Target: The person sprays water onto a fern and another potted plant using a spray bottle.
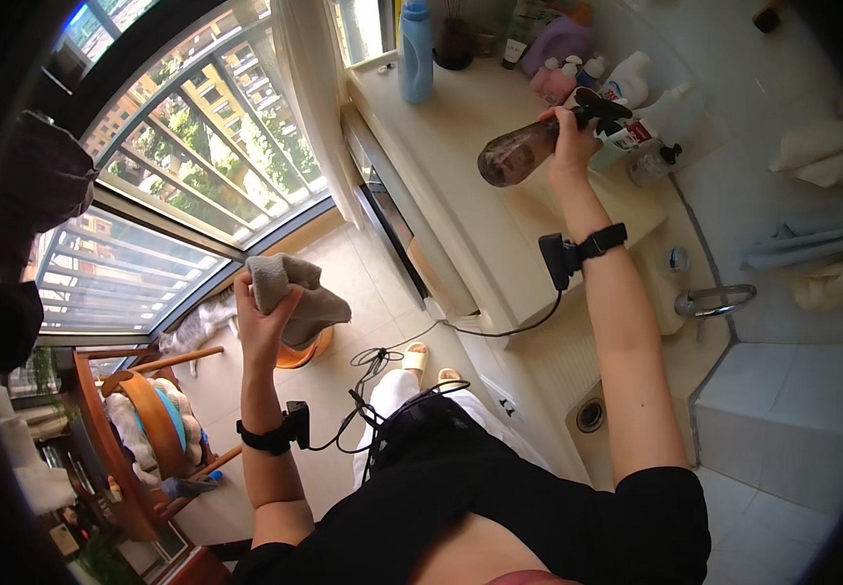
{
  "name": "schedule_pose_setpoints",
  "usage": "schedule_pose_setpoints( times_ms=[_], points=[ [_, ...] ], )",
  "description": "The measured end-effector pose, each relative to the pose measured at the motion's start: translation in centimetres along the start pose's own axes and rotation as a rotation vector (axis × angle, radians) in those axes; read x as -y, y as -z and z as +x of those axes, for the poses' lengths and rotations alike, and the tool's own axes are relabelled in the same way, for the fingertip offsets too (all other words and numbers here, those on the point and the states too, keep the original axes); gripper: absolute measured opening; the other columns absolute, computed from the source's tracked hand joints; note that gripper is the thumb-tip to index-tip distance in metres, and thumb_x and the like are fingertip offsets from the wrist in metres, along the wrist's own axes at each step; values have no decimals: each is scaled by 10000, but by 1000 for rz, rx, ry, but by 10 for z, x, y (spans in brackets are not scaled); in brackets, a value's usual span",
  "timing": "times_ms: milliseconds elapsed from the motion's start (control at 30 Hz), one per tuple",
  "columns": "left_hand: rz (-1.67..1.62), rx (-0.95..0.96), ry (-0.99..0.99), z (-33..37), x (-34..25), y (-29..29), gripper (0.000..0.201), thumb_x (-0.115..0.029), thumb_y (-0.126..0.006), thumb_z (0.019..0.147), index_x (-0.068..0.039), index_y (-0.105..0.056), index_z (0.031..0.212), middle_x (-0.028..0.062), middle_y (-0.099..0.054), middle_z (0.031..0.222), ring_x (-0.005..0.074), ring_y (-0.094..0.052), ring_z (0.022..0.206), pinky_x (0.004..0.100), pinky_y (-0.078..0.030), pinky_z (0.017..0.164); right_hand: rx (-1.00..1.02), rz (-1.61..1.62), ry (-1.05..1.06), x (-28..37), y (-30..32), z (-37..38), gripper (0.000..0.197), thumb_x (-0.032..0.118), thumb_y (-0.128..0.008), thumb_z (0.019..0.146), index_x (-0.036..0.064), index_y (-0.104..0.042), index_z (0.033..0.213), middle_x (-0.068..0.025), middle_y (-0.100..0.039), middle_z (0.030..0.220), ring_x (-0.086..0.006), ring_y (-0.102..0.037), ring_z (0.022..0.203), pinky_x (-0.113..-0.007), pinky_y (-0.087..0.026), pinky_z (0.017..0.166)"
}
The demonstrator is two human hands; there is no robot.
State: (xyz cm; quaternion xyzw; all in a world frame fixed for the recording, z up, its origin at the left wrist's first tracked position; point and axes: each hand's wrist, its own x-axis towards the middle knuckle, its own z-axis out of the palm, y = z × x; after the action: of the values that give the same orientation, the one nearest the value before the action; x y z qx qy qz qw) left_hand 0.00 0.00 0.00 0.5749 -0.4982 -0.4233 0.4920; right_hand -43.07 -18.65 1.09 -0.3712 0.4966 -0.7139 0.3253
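Observation:
In my left hand [266,317] is a folded grey cloth [300,292], gripped by the fingers and thumb and held up over the floor. My right hand [570,146] is closed round the neck of a brown see-through spray bottle [519,154]. The bottle is tilted, with its black spray head [605,105] toward the right and its rounded base toward the left. It hangs above the pale counter [460,185], in front of several bottles at the back.
A blue bottle [416,54] stands at the counter's far left, a purple jug [563,44] farther right. The sink has a faucet [719,300] and drain [590,414]. Black cables [373,366] run between my wrist bands. A cat [197,327] lies by the window, near an orange basin [306,351].

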Motion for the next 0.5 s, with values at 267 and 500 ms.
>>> schedule_pose_setpoints(
  times_ms=[267, 500],
  points=[
    [-146, -141, -58, -68, -34, -18, 529, -110, -732, 747, -70, -367, 1129, 62, -514, 1024, 123, -534, 932, 260, -458, 813, 451, 185, 4, 104, 39, -129, 154, 165, -546, 866, 37, -468, 828, -98, -551, 620, -181, -556, 594, -309, -466, 616],
    [-43, -266, -203, -137, -60, -34, 581, -150, -752, 724, -43, -400, 1174, 60, -596, 958, 141, -585, 876, 270, -485, 779, 498, 332, -195, 111, 66, -239, 145, 141, -548, 859, 42, -470, 786, -113, -562, 732, -215, -580, 638, -363, -500, 711]
  ],
)
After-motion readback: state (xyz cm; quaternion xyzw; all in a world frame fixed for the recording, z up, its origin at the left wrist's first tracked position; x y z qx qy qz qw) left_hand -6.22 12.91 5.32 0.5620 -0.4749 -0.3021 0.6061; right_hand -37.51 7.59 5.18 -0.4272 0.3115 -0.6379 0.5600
